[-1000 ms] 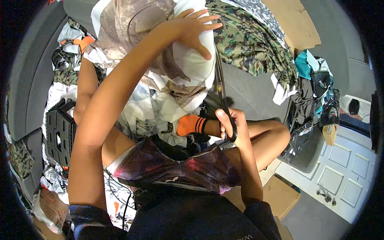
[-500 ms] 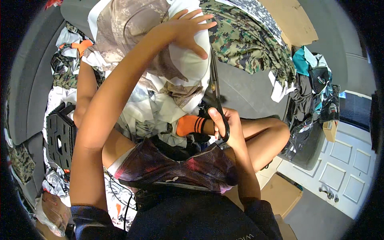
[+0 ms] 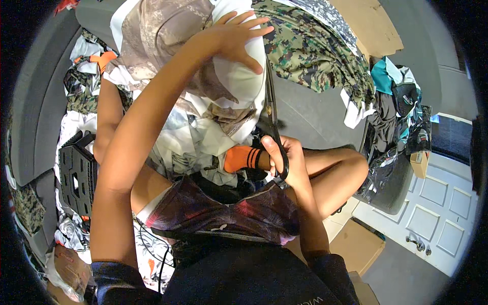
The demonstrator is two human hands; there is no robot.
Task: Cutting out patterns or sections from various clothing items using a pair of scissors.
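Observation:
My left hand (image 3: 239, 38) lies spread on a rounded mass of white and tan-brown camouflage fabric (image 3: 170, 46), fingers apart over its white edge. In my right hand (image 3: 290, 157) is a long pair of dark scissors (image 3: 270, 96), gripped by the handle. Their blades point away from me, along the fabric's right edge, and look closed or nearly so. The blade tips are close to the white cloth; whether they touch it I cannot tell. Loose white and grey cloth (image 3: 190, 140) hangs below the mass, between my legs, above my orange-socked foot (image 3: 236, 159).
Green camouflage fabric (image 3: 310, 51) spreads beyond the scissors on the grey surface (image 3: 310, 109). Teal and black clothing (image 3: 401, 96) is heaped at the right, near a white door (image 3: 432, 208). A black slotted plastic object (image 3: 76, 173) stands at the left. Cardboard (image 3: 358, 244) lies at lower right.
The scissors and my right hand have shifted very slightly to the left. My left hand stays spread on the fabric.

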